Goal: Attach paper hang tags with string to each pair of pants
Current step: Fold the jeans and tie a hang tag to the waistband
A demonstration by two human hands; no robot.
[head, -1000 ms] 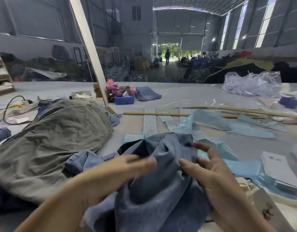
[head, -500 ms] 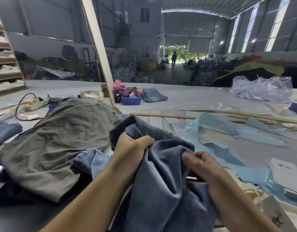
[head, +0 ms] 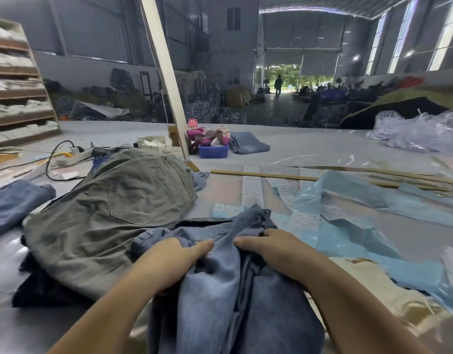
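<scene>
A pair of blue denim pants (head: 220, 290) lies bunched in front of me on the table. My left hand (head: 171, 261) grips the fabric near the waistband on the left. My right hand (head: 274, 249) grips the waistband on the right, fingers curled into the cloth. An olive-grey pair of pants (head: 113, 213) lies on a stack to the left, back pocket up. Paper tags (head: 226, 209) and strips of labels (head: 251, 185) lie beyond the jeans among light blue plastic sheets (head: 353, 226). I see no string.
A folded blue pair (head: 13, 203) lies at far left, another (head: 248, 143) at the back by a blue bin (head: 212, 151). A slanted post (head: 166, 80), power strip (head: 72, 157), wooden sticks (head: 266, 175) and clear plastic heap (head: 419, 134) surround the work area.
Both hands have lowered the blue jeans onto the table and shifted along the waistband; the left hand, raised and clutching cloth before, now sits lower beside the right.
</scene>
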